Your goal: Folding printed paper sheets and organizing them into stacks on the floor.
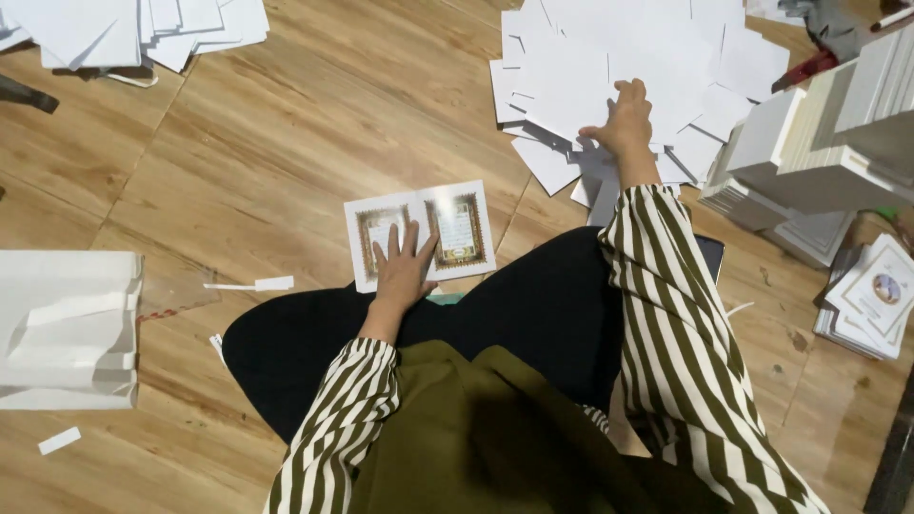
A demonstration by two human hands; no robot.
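The left hand [404, 269] lay flat, fingers spread, on the open printed booklet [420, 234] on the wooden floor [286, 143], while the right hand [624, 120], fingers loosely apart, pressed the scattered white sheets [619, 57], which looked light, thin, easily creased and best lifted by an edge

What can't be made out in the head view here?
- Open booklet: lower middle covered by the left hand; its print too small to read.
- Right hand: seen from the back on the white sheets; whether it grips one cannot be told.
- Stacked books: cut off by the right edge.
- Paper pile, top left: cut by the top edge.
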